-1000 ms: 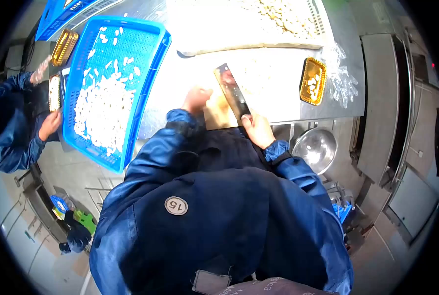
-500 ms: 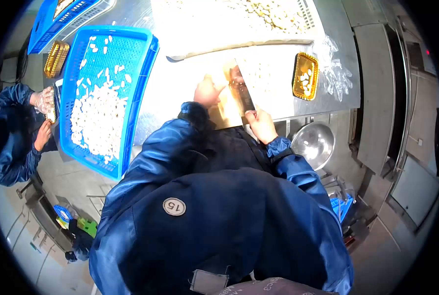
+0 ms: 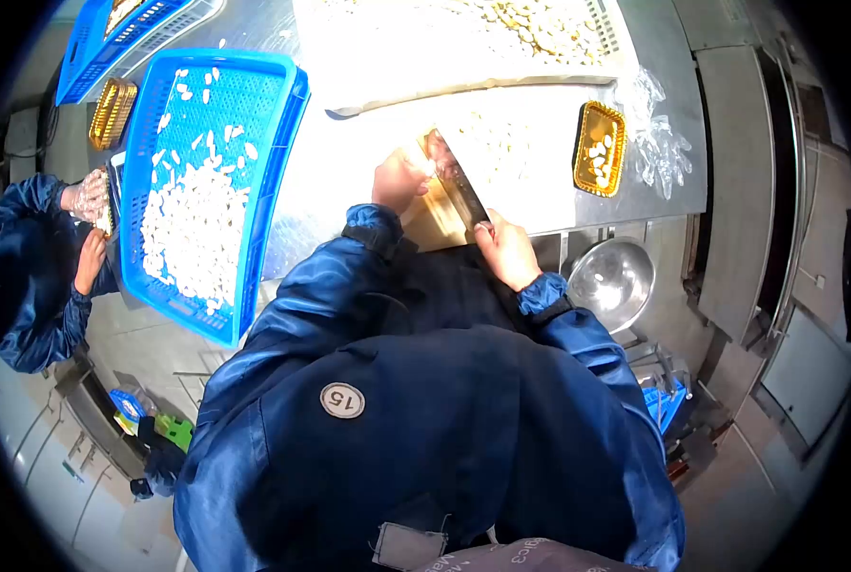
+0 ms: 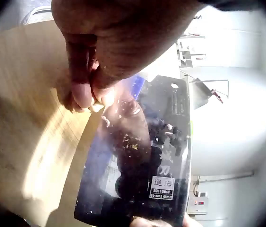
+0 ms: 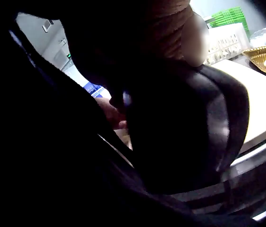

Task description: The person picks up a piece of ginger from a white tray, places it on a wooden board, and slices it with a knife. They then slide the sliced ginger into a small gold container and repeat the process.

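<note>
My right hand [image 3: 509, 253] grips the handle of a broad cleaver [image 3: 460, 183] at the near edge of the cutting board [image 3: 437, 232]. The blade leans toward my left hand [image 3: 401, 179], its dark, wet face carrying small scraps. In the left wrist view, the left thumb and fingertips pinch a small pale-yellow piece [image 4: 96, 107] low over the wooden board, right beside the cleaver's edge. Its kind is hidden by the fingers. The right wrist view is mostly dark, with sleeve and hand filling it.
To the left stands a blue basket [image 3: 297, 119] of white pieces; a person's hands [image 3: 90, 250] work beyond it. A gold tray [image 3: 604, 116] with pale pieces and crumpled clear plastic [image 3: 656, 143] lie at right. A steel bowl [image 3: 611, 283] sits below the table edge.
The blade swung right half a second ago, then back left beside the left hand. The left hand moved up the board, then changed little. The other person's hands came together.
</note>
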Demonstrator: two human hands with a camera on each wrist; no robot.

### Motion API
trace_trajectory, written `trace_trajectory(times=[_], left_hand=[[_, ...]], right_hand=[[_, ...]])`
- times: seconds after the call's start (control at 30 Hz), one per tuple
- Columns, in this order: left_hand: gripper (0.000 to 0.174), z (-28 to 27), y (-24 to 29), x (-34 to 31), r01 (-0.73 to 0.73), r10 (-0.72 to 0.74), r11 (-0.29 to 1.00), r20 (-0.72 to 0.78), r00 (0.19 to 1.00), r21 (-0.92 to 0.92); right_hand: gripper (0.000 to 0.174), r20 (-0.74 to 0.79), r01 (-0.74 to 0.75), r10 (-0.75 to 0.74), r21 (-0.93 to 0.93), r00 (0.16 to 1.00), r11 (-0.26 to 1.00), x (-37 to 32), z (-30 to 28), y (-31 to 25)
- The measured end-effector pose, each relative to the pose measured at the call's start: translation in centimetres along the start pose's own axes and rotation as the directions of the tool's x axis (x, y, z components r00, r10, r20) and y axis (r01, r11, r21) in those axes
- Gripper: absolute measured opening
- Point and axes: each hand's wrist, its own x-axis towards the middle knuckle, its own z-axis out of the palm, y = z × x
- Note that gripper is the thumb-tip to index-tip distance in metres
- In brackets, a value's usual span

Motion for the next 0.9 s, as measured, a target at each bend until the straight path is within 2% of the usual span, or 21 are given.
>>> trace_trajectory(times=[0.1,0.2,0.3,0.37,0.4,0.5,0.53,0.57,0.63,0.67,0.7,0.73,0.77,0.8,0.83,0.87,0.9], left_hand=[[0.015,-0.2,0.9,-0.1,0.026,-0.028,0.996,0.021,0.999,0.083],[0.014,-0.5,-0.5,0.6,0.008,-0.001,0.996,0.082,0.997,-0.09],[0.014,-0.6,0.6,0.0,0.047,-0.04,0.996,0.091,0.995,-0.07],[0.015,-0.7,0.5,0.2,0.047,-0.036,0.994,0.112,0.993,-0.095],[0.015,-0.6,0.6,0.3,0.043,-0.029,0.993,0.125,0.992,-0.107],[0.014,-0.5,0.8,0.2,0.046,-0.052,0.997,0.106,0.993,0.059],[0.014,-0.2,0.0,0.8,-0.028,0.024,0.999,0.119,0.993,0.034],[0.014,-0.1,-1.0,1.2,-0.027,0.029,1.0,0.121,0.992,-0.013],[0.016,0.4,0.5,0.1,-0.024,0.039,0.993,0.131,0.991,-0.114],[0.013,0.6,1.9,-0.4,0.009,-0.009,1.0,0.071,0.997,-0.001],[0.014,0.7,0.5,0.4,-0.218,0.221,0.975,0.079,0.972,-0.043],[0.016,0.8,-2.2,1.8,-0.434,0.44,0.897,0.079,0.895,-0.086],[0.019,1.1,-2.3,2.0,-0.414,0.449,0.88,0.122,0.885,-0.232],[0.023,1.4,-2.3,2.1,-0.373,0.456,0.85,0.164,0.875,-0.372],[0.03,1.6,0.5,0.7,-0.07,0.281,0.831,0.307,0.909,-0.552],[0.038,1.8,3.6,-0.7,0.249,0.128,0.72,0.477,0.869,-0.647],[0.046,2.2,5.2,-1.1,0.546,0.013,0.535,0.652,0.758,-0.645]], right_hand=[[0.023,0.012,0.014,-0.014,0.027,1.0,1.0,-0.2,-0.3,0.2],[0.026,0.059,-0.007,0.007,0.001,0.998,1.0,-0.3,-0.9,-0.3],[0.028,0.07,0.009,-0.01,0.014,0.998,1.0,-0.1,-0.3,0.2],[0.03,0.064,0.02,-0.016,-0.061,0.998,0.998,0.8,1.6,1.7],[0.028,0.069,-0.052,0.058,-0.096,0.996,0.994,1.4,2.2,1.8],[0.027,0.093,-0.031,0.016,0.163,0.996,0.986,1.8,1.2,2.7],[0.025,0.064,-0.084,0.07,0.247,0.995,0.965,1.5,1.3,3.3],[0.021,0.015,-0.072,0.072,0.424,0.997,0.903,0.8,1.3,3.9],[0.016,0.16,-0.336,0.302,0.599,0.94,0.727,-0.9,-2.5,0.4],[0.012,0.125,-0.23,0.2,0.686,0.972,0.69,-1.1,-2.4,2.2],[0.01,0.145,-0.281,0.253,0.693,0.957,0.664,-1.7,-3.4,2.1],[0.01,0.186,-0.327,0.292,0.749,0.938,0.576,-2.0,-4.1,1.4],[0.01,0.231,-0.371,0.326,0.796,0.917,0.479,-2.3,-4.6,0.8],[0.015,0.401,-0.506,0.342,0.804,0.85,0.313,-2.4,-5.0,0.8],[0.019,0.436,-0.516,0.297,0.804,0.85,0.297,-2.3,-4.9,0.2],[0.019,0.46,-0.525,0.263,0.8,0.848,0.292,-2.1,-4.2,0.3],[0.019,0.482,-0.531,0.228,0.797,0.846,0.288,-1.9,-3.6,0.4]])
